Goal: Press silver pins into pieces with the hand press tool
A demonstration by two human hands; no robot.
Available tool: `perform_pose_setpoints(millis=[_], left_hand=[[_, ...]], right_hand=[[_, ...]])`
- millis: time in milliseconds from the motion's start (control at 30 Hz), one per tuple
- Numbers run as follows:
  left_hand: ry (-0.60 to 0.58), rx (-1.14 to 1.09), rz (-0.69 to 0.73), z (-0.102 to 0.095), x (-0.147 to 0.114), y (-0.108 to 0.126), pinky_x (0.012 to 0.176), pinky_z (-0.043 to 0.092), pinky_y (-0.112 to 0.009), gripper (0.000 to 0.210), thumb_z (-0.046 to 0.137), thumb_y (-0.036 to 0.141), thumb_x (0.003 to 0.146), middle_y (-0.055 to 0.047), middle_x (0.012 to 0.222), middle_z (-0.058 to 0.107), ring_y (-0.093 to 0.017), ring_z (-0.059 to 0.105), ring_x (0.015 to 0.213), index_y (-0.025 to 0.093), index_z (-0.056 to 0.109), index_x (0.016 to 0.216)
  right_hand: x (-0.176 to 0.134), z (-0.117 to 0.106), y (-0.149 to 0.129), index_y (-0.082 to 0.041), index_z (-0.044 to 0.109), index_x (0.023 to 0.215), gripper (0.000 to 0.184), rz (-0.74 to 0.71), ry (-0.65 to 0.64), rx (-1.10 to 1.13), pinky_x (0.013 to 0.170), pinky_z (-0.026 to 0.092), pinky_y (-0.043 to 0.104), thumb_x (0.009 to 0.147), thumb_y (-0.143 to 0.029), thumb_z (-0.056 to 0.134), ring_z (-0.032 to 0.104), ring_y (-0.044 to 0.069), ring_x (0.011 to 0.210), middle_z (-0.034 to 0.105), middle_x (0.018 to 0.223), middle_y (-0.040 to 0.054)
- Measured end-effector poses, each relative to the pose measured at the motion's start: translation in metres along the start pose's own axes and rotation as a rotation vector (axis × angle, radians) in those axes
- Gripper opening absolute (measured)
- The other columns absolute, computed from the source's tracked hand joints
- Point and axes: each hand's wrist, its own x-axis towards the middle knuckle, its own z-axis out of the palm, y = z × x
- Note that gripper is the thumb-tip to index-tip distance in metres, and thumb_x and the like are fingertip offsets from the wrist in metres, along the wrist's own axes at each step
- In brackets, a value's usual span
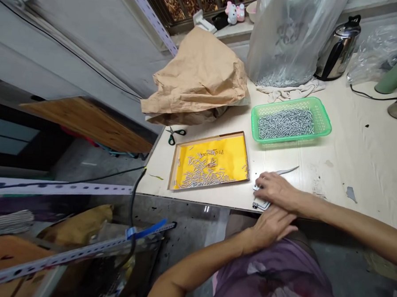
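— Metal tool (265, 204), where?
— Lying at the near edge of the table (351, 156), under the right hand (275, 189).
— Direction?
— A curved grey strip (288, 170) is poking out past the knuckles, tip pointing right and away from the wearer. Long axis: can't tell, the hand is covering the middle. Whether strip and tool are joining is hidden too.
— Fingers?
— Right ones are curling over the tool; can't tell if gripping. Left hand (274, 228) is tucking against the right wrist, fingertips partly hidden, grip unclear.
— Around?
— Yellow-lined tray (233, 148) is sitting just left, holding loose metal pins (203, 177). Green basket (325, 124) is standing beyond; scissors (181, 132) are lying past the tray.
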Motion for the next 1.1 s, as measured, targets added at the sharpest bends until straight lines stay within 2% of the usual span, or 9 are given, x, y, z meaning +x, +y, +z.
perform_pose_setpoints(millis=[133,267,433,533,667,767,867,967,1100], left_hand=[[0.162,0.07,-0.165,-0.038,-0.024,-0.021,0.082,0.053,-0.04,0.026,0.043,0.03,0.095,-0.008,0.096,0.069,-0.022,0.064,0.09,0.025,0.068,0.101],[0.46,0.257,-0.434,-0.091,-0.011,-0.068,0.08,0.05,-0.036,0.023,0.044,0.026,0.095,-0.007,0.09,0.065,-0.019,0.059,0.086,0.02,0.066,0.099],[0.201,0.369,-0.51,-0.105,0.022,-0.109,0.073,0.047,-0.031,0.017,0.051,0.02,0.092,-0.006,0.086,0.06,-0.019,0.053,0.084,0.017,0.067,0.096],[0.076,0.35,-0.488,-0.096,0.033,-0.116,0.072,0.046,-0.03,0.015,0.053,0.021,0.091,-0.006,0.085,0.057,-0.019,0.052,0.085,0.018,0.067,0.087],[0.029,0.344,-0.455,-0.094,0.034,-0.124,0.075,0.046,-0.031,0.016,0.052,0.018,0.091,-0.006,0.082,0.056,-0.02,0.052,0.085,0.017,0.065,0.081],[0.03,0.35,-0.469,-0.097,0.029,-0.132,0.077,0.047,-0.032,0.016,0.051,0.014,0.089,-0.006,0.082,0.057,-0.02,0.053,0.085,0.017,0.064,0.08],[0.048,0.302,-0.494,-0.102,0.024,-0.13,0.077,0.048,-0.032,0.017,0.05,0.012,0.088,-0.006,0.082,0.06,-0.02,0.055,0.085,0.017,0.065,0.081],[0.104,0.108,-0.547,-0.107,0.021,-0.111,0.076,0.049,-0.031,0.015,0.054,0.013,0.086,-0.006,0.083,0.065,-0.018,0.06,0.082,0.018,0.067,0.082],[0.188,-0.256,-0.676,-0.105,0.01,-0.068,0.07,0.049,-0.026,0.009,0.063,0.022,0.081,-0.003,0.081,0.07,-0.016,0.063,0.074,0.019,0.071,0.081]], right_hand=[[0.017,0.012,-0.014,-0.018,0.067,0.079,0.011,-0.131,-0.002,0.0,0.075,0.032,0.036,0.086,-0.023,0.06,0.044,0.022,0.094,0.06,0.097,0.0084],[0.027,0.028,-0.015,-0.017,0.064,0.08,0.013,-0.154,0.021,-0.059,0.073,0.032,0.035,0.088,-0.017,0.055,0.046,0.021,0.088,0.061,0.087,0.0072],[0.031,0.021,-0.011,-0.016,0.062,0.082,0.017,-0.083,0.191,-0.087,0.07,0.034,0.033,0.09,-0.014,0.048,0.047,0.019,0.079,0.061,0.078,0.0058],[0.028,-0.016,0.004,-0.015,0.064,0.091,0.025,0.108,0.378,-0.133,0.076,0.037,0.035,0.093,-0.013,0.039,0.048,0.02,0.083,0.063,0.086,0.0084],[0.017,-0.063,0.021,-0.015,0.058,0.121,0.036,0.483,0.55,-0.217,0.084,0.038,0.047,0.091,-0.012,0.037,0.048,0.031,0.103,0.059,0.117,0.0172],[-0.001,-0.058,0.012,-0.015,0.064,0.103,0.029,0.404,0.43,-0.063,0.078,0.043,0.038,0.094,-0.017,0.037,0.054,0.024,0.089,0.063,0.097,0.0132],[-0.026,-0.027,-0.008,-0.018,0.063,0.091,0.022,0.299,0.214,0.15,0.067,0.044,0.028,0.095,-0.022,0.042,0.057,0.017,0.075,0.06,0.083,0.0068],[-0.049,0.002,-0.024,-0.018,0.06,0.095,0.015,0.355,0.093,0.208,0.062,0.043,0.027,0.093,-0.022,0.046,0.057,0.017,0.074,0.06,0.087,0.0064],[-0.065,0.018,-0.029,-0.018,0.059,0.094,0.023,0.433,0.067,0.181,0.062,0.043,0.028,0.092,-0.01,0.037,0.056,0.017,0.073,0.059,0.087,0.0062]])
